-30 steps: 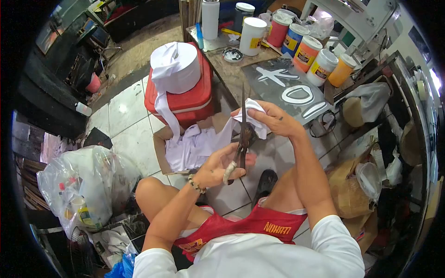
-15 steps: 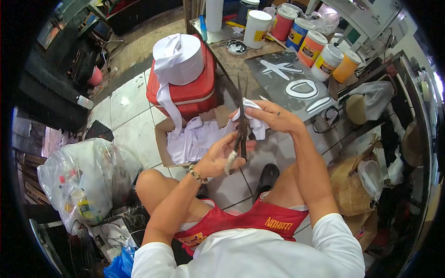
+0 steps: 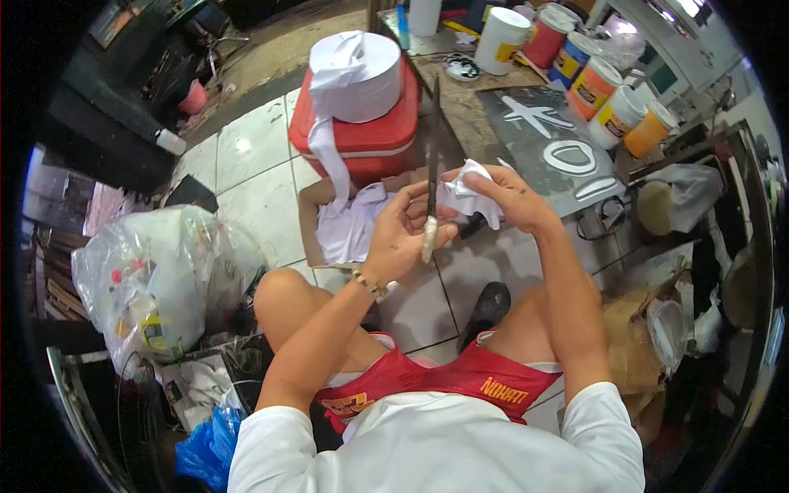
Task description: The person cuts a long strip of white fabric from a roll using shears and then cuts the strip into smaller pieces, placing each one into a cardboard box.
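My left hand (image 3: 399, 242) is closed around a pair of scissors (image 3: 433, 156), whose dark blades point away from me and show nearly edge-on. One scissor handle is wrapped in pale material. A crumpled piece of white fabric (image 3: 464, 201) is pinched in my right hand (image 3: 522, 197), just right of the scissors. Beside my left hand sits an open cardboard box (image 3: 311, 226) with white fabric pieces (image 3: 349, 228) in it. Beyond it, a large roll of white fabric strip (image 3: 366, 90) stands on a red cooler (image 3: 353, 148), its loose end hanging into the box.
Paint jars (image 3: 542, 37) line a worktable at the upper right, near a dark board with white painted marks (image 3: 567, 156). A clear plastic bag of containers (image 3: 156, 279) lies at left. Brown paper bags (image 3: 629, 345) stand on the right, and a blue bag (image 3: 209, 448) lies lower left.
The scissors have turned from slightly spread blades to a nearly edge-on view. My right hand has drawn the white fabric to the right of the blades. The whole view has shifted.
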Demonstrator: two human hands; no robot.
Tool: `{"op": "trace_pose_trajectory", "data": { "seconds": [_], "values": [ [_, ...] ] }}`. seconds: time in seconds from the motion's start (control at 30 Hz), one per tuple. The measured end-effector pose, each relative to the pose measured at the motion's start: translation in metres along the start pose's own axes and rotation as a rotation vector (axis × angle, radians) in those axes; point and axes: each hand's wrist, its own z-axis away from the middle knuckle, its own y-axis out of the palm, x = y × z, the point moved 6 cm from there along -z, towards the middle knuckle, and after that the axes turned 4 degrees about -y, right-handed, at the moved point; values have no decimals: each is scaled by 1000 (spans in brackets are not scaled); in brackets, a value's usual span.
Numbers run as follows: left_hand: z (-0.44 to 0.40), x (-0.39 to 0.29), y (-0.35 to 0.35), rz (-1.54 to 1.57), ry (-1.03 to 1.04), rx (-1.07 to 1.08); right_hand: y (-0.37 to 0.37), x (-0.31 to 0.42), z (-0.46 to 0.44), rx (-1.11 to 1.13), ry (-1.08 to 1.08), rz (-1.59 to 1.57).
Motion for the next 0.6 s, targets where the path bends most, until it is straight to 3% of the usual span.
{"op": "trace_pose_trajectory", "data": {
  "seconds": [0.07,0.17,0.27,0.33,0.47,0.6],
  "values": [
    [0,2,-6,-2,1,-81,13,-2,-4,-38,-12,-227],
    [-6,1,-20,-23,246,-203,38,-19,-12,-47,-12,-210],
    [-7,-10,-34,-104,212,-255,54,-25,-19,-68,-12,-228],
    [-8,-17,-38,-120,216,-284,59,-17,-24,-89,-146,-209],
    [-7,-20,-36,-167,179,-255,64,-34,-27,-140,-99,-504],
    [-7,-13,-35,-100,248,-264,61,-37,-26,-204,-89,-507]
  ]
}}
